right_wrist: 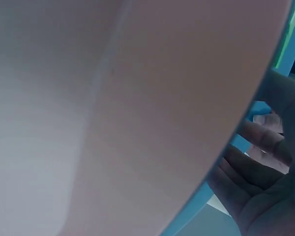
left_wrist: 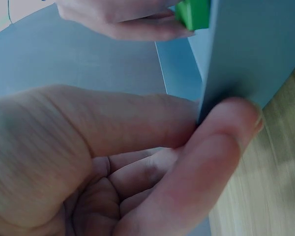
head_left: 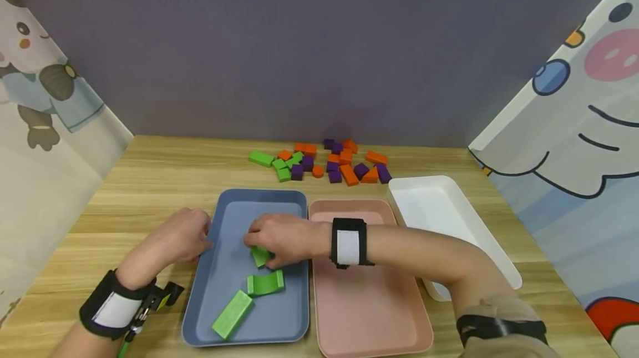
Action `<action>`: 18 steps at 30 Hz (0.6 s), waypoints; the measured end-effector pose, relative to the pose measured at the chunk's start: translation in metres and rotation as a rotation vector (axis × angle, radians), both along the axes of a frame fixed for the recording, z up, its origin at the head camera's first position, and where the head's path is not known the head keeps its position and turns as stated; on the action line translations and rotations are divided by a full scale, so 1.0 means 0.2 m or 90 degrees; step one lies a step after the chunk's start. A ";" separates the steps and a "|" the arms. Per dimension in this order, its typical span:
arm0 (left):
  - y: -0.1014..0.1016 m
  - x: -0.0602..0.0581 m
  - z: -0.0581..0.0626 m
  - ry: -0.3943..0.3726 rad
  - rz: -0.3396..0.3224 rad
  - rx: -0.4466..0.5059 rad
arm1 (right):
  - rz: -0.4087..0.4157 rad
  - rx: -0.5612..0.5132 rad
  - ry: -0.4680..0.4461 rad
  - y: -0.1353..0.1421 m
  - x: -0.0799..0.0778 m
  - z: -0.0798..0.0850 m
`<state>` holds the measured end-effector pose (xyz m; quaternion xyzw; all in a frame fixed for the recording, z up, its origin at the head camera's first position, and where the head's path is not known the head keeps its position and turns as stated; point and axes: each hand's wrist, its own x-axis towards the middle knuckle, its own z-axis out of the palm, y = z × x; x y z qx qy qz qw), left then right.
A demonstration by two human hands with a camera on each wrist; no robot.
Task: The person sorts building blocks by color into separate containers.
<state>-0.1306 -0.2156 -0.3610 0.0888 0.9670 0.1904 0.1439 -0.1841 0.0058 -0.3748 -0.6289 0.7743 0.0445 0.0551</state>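
My left hand pinches the left rim of the blue tray between thumb and fingers; the left wrist view shows the tray wall in that pinch. Inside the tray, my right hand grips a green block, partly covered by its fingers. Nearer to me in the same tray lie a green block with a curved cut-out and a long green rectangular block. The right wrist view is mostly filled by the pink tray, with the right hand at its edge.
A pink tray stands right beside the blue one, under my right forearm. Farther right is a white tray. Along the back lie several loose blocks: green, orange and purple. A grey wall rises behind.
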 end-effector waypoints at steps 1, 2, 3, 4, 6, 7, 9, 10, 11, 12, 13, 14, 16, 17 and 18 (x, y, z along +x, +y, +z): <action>0.00 0.00 0.00 -0.001 0.000 0.000 | -0.003 0.004 -0.003 0.00 0.00 0.00; 0.00 0.00 0.00 -0.001 0.000 -0.001 | -0.004 0.007 -0.005 0.00 0.00 -0.01; 0.00 0.00 0.00 -0.001 0.000 -0.001 | -0.006 0.009 -0.009 0.00 0.00 -0.01; 0.00 0.00 0.00 -0.002 0.000 -0.001 | -0.005 0.009 -0.013 0.00 0.00 -0.01; 0.00 0.00 0.00 -0.001 0.000 -0.001 | -0.003 0.007 -0.022 -0.01 0.00 -0.01; 0.00 0.00 0.00 -0.001 -0.001 -0.001 | -0.002 0.006 -0.026 0.00 0.00 -0.01; 0.00 0.00 0.00 -0.001 -0.001 0.000 | 0.003 0.004 -0.037 0.00 -0.01 0.00; 0.00 0.00 0.00 -0.001 -0.002 0.000 | 0.004 0.001 -0.042 0.00 -0.02 0.00; 0.00 0.00 0.00 -0.001 -0.001 0.001 | 0.004 -0.002 -0.046 0.00 -0.02 0.01; 0.00 0.00 0.00 -0.001 -0.001 0.002 | 0.004 -0.003 -0.048 0.00 -0.03 0.02; 0.00 0.00 0.00 0.000 -0.001 0.001 | 0.003 -0.004 -0.046 0.00 -0.04 0.03; 0.00 0.00 0.00 0.000 -0.001 0.002 | 0.001 -0.006 -0.044 0.00 -0.05 0.04; 0.00 0.00 0.00 -0.001 -0.002 0.002 | -0.005 -0.008 -0.034 0.00 -0.07 0.07; 0.00 0.00 0.00 -0.001 -0.001 0.002 | -0.007 -0.009 -0.029 0.00 -0.08 0.08; 0.00 0.00 0.00 -0.001 -0.002 0.002 | -0.010 -0.011 -0.023 0.00 -0.09 0.09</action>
